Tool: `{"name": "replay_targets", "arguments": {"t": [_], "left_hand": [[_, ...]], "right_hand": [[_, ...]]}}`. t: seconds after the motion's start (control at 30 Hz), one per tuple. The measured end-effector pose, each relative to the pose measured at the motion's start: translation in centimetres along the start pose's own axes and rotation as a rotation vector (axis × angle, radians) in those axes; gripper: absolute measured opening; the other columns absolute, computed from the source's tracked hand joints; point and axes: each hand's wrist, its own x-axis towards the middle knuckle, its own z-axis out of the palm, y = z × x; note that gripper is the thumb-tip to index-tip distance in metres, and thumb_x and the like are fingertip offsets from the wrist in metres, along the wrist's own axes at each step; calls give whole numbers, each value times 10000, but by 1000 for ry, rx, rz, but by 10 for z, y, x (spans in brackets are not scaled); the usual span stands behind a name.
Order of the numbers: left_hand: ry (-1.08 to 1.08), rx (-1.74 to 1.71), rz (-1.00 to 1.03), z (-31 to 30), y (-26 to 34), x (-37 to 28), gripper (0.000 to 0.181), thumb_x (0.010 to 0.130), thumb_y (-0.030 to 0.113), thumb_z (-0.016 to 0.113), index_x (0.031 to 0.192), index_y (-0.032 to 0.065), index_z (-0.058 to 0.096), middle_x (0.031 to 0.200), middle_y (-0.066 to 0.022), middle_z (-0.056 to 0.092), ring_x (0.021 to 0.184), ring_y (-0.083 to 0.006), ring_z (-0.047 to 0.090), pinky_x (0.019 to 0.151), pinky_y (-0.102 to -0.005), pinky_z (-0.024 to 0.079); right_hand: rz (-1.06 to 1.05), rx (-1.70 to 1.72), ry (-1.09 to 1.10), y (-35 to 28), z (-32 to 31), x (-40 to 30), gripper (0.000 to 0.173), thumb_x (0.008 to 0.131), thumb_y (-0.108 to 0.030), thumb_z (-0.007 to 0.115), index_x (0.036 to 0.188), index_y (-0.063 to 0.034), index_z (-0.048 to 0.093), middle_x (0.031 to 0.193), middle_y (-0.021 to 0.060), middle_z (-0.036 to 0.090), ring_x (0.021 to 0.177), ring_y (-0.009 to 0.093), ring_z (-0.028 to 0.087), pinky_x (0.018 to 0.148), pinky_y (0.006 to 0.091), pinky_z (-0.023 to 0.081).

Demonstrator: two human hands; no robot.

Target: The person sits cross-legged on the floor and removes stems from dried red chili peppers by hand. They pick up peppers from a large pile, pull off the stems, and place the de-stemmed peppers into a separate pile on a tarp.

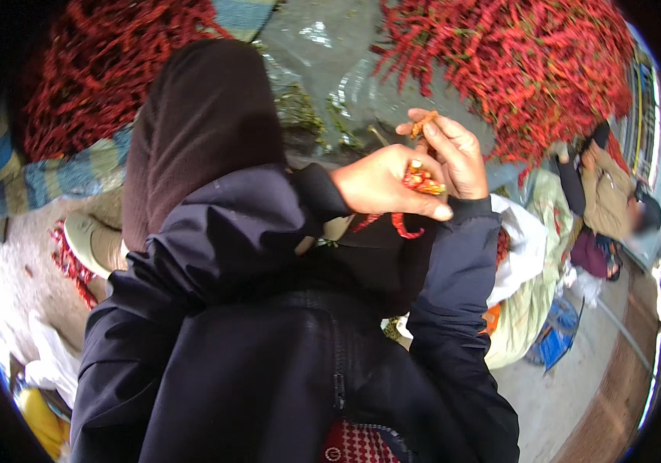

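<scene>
My left hand [394, 179] is closed around a small bunch of red chili peppers [422, 179]; their ends show at the fist, and curled tips hang below it. Just behind and to the right, my right hand [457, 150] pinches a wrinkled, orange-brown chili pepper [424, 123] between thumb and fingers. The two hands overlap, so part of the right palm and fingers is hidden. Beyond them at the upper right lies a big heap of long red chili peppers [515, 69]. A second heap of red chili peppers [99, 75] is at the upper left.
Green stem scraps [298, 113] lie on a clear plastic sheet [307, 52]. A striped cloth [70, 179] borders the left heap. Right of me are a white bag [524, 249], a pale green woven sack [538, 312] and a blue object [556, 333]. Another person [605, 191] sits farther right.
</scene>
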Motion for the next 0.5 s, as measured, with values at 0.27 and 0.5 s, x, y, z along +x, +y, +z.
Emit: {"name": "replay_targets", "arguments": {"t": [0.27,0.5], "left_hand": [[84,85,-146,4,-8,-2,221,796,63,740,925,36,562,838,34,553,785,-41,507,712,-221,439],[251,137,-269,1,5,8,141,894,145,640,852,26,577,719,45,536,700,-27,485,622,-216,411]], "right_hand": [[-72,-222,678,-19,-70,-113,271,929,-169,591,1120,22,599,881,57,633,602,35,443,493,168,310],[136,-1103,1040,53,-242,-214,384,803,-145,704,1133,32,618,984,166,662,870,238,637,718,349,517]]}}
